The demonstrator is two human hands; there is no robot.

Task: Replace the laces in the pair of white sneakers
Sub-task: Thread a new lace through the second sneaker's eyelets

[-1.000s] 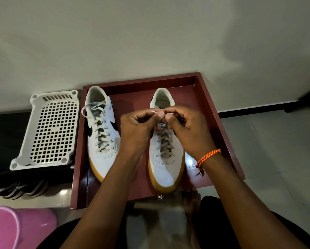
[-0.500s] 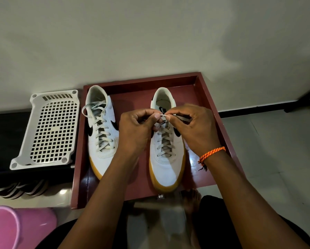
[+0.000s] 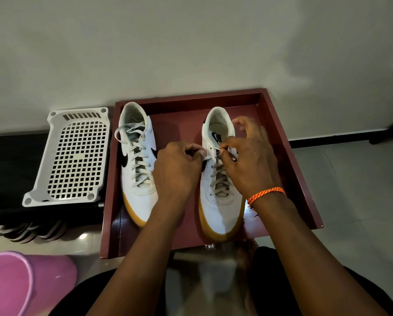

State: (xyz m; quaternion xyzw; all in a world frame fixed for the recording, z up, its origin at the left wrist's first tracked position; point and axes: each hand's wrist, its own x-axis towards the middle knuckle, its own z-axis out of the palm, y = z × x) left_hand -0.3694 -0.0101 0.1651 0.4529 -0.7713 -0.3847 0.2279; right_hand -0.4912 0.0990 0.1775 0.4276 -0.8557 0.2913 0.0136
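A: So, from the head view, what's in the middle of the frame?

B: Two white sneakers in a dark red tray [image 3: 302,174]. Left sneaker [image 3: 137,163] fully laced, loose bow near the top. Right sneaker [image 3: 220,179] under both hands.

A: And the hands?

B: Left hand [image 3: 178,169] curled tight, pinching the lace [image 3: 218,176] at the upper left eyelet row. Right hand [image 3: 250,163] pinching the lace tip just right of that, thumb and first finger closed on it, other fingers lifted and blurry.

A: Which way does the lace run from the pinch?

B: Down the frame, toward the toe, crossing side to side between the eyelets. Long way of the shoe goes up and down the frame, heel at the top. Top eyelets sit right between the two hands, both about as near.

A: Next bit?

B: Probably pulling the tip out of the top hole, up and away. Looks like an early step.

A: Anything else around?

B: White plastic grid [image 3: 73,156] at the left, pink tub [image 3: 20,283] at the lower left, orange wrist band [image 3: 266,193] on the right arm.
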